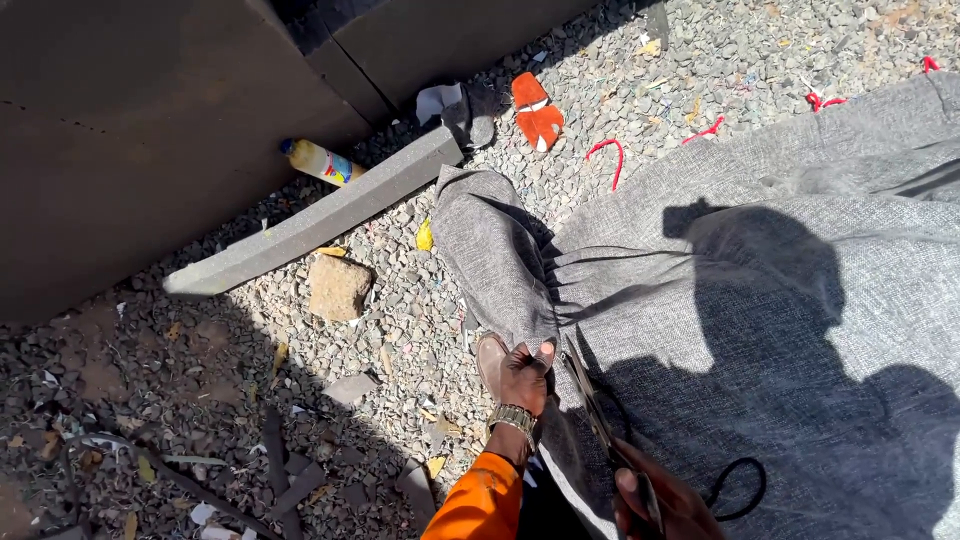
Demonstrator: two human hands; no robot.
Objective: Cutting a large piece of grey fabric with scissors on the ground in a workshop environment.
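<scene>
A large sheet of grey fabric (780, 300) lies spread over the gravel on the right, with a loose cut strip (490, 250) folded back toward the upper left. My left hand (524, 378), with a metal watch and an orange sleeve, pinches the lower end of that strip. My right hand (665, 505) at the bottom edge grips black-handled scissors (600, 420), whose blades point up into the cut along the fabric edge. My shadow falls across the fabric.
Gravel ground (400, 330) is littered with scraps. A grey foam bar (320, 220) lies along a dark wall (140, 130), with a yellow bottle (320, 160) beside it. A flat stone (338, 288), an orange rag (537, 110) and red cord pieces (606, 155) lie nearby.
</scene>
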